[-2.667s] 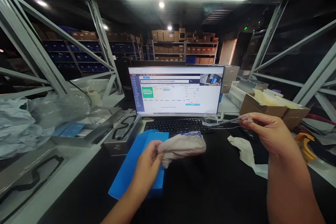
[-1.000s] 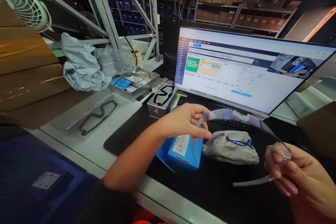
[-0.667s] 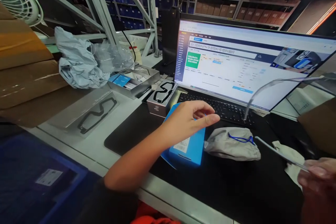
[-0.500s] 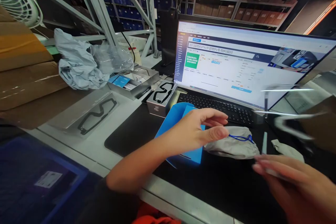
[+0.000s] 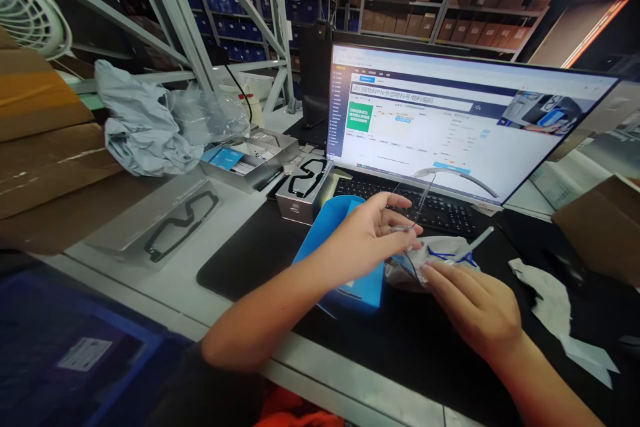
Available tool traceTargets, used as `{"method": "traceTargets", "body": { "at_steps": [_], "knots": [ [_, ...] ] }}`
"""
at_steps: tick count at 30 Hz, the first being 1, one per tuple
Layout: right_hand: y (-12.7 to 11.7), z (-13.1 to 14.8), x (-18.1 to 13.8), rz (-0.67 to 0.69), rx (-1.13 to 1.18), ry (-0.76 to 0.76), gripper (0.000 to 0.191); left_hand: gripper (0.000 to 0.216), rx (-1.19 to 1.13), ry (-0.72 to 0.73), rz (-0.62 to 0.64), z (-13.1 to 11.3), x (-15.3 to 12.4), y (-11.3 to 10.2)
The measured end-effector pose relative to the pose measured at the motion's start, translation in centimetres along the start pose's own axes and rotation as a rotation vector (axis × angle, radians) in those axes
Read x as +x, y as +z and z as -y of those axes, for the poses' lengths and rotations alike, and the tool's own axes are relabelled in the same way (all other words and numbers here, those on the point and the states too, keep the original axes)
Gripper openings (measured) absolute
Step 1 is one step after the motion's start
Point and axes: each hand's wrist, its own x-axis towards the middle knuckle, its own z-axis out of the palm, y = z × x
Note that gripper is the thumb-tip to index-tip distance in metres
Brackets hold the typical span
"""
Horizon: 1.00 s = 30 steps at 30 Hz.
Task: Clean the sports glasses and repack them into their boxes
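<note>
Both my hands hold a pair of thin, clear-framed glasses above the black mat. My left hand pinches one side of the frame between thumb and fingers. At the other side, my right hand has its fingertips closed on the frame, with a pale temple arm sticking up past them. Behind and below the glasses lies a grey cloth pouch with a blue drawstring, partly hidden by my hands. Under my left forearm is an open blue case.
A monitor stands behind a black keyboard. Boxes printed with black glasses lie left: a small upright box and a larger silver box. Right are a crumpled pale cloth, a mouse and a cardboard box.
My right hand has moved left with the glasses, from the right edge to beside my left hand. My left hand, earlier empty, has closed on the frame.
</note>
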Motion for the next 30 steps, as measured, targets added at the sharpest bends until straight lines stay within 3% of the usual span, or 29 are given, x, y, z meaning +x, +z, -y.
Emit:
{"method": "traceTargets", "body": {
  "at_steps": [4, 10, 13, 17, 22, 30],
  "knots": [
    [-1.1, -0.6, -0.3, -0.006, 0.081, 0.177, 0.046, 0.036, 0.091, 0.070, -0.001, -0.5, -0.2, -0.6],
    [-3.0, -1.7, -0.4, -0.206, 0.020, 0.650, 0.066, 0.056, 0.576, 0.315, 0.094, -1.5, -1.0, -1.2],
    [-2.7, -1.9, 0.0, -0.142, 0.065, 0.581, 0.067, 0.060, 0.740, 0.368, 0.209, -1.8, -1.2, -1.0],
    [-2.2, -2.2, 0.0, -0.118, 0.029, 0.372, 0.047, 0.058, 0.967, 0.394, 0.313, -1.8, -1.1, -0.9],
    [-2.6, -2.1, 0.1, -0.196, 0.017, 0.338, 0.029, 0.046, 1.000, 0.402, 0.119, -1.6, -0.9, -0.7],
    [-3.0, -1.7, 0.7, -0.199, 0.103, 0.386, 0.021, 0.033, 0.950, 0.383, -0.098, -1.1, -0.8, -0.9]
  ]
}}
